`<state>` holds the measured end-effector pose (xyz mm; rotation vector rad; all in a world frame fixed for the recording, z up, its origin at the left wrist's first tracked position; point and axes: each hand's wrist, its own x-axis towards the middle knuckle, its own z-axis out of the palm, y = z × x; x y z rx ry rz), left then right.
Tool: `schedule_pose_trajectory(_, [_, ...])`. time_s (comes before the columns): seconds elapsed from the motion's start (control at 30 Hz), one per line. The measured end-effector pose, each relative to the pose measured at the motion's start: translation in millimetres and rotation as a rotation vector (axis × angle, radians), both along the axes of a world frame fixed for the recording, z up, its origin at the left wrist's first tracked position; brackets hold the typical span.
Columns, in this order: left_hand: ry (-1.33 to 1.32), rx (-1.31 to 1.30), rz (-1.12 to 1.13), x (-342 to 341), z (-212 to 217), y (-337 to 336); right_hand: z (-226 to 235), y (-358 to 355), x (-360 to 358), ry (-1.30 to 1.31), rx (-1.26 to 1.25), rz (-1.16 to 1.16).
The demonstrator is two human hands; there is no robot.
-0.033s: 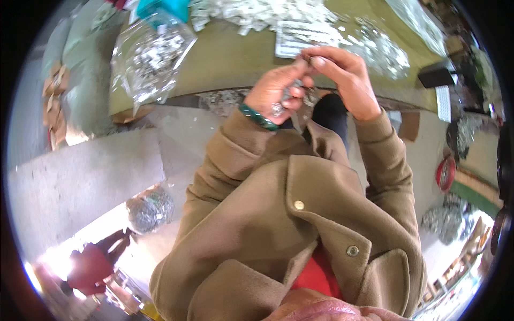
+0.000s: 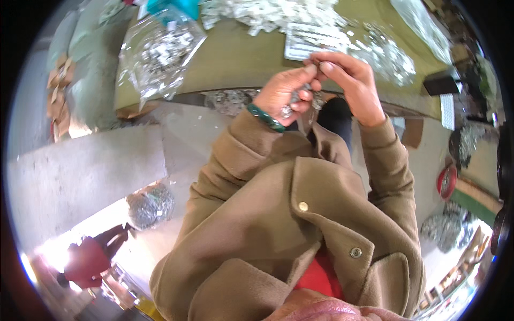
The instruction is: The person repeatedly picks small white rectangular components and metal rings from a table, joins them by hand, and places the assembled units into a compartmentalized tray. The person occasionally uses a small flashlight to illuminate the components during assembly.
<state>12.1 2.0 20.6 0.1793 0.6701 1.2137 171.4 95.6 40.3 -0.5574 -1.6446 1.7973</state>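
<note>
Over the near edge of the table, my left hand curls around several small shiny metal pieces, which show between its fingers. My right hand comes in from the other side, thumb and forefinger pinched together. The fingertips of both hands meet at a small dark piece, too small to name. A green bracelet circles my left wrist. Just beyond the fingertips lies a white tray with small pale pieces on it.
A heap of white pieces covers the table's far side. Loose shiny parts spread to the right, near a black box. An open clear bag of small parts stands left. Behind, at lower left, is a person in red.
The whole view has shifted slightly, so the table and hands appear a little lower and to the right. Both hands keep nearly the same pinched pose.
</note>
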Motion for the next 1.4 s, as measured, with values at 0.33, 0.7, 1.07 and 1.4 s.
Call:
schedule_pose_trajectory(0.33, [0.192, 0.016, 0.188, 1, -3, -12, -16, -24, -21, 0.03, 0.225, -0.39])
schedule_pose_trajectory(0.7, [0.696, 0.121, 0.311, 14, 2, -12, -25, -15, -10, 0.039, -0.303, -0.164])
schedule_pose_trajectory(1.07, [1.196, 0.145, 0.264, 17, 9, -3, -30, -12, -8, 0.047, -0.253, -0.128])
schedule_pose_trajectory(1.4, [0.952, 0.157, 0.244, 12, -3, 4, -44, -12, -6, 0.169, -0.456, -0.102])
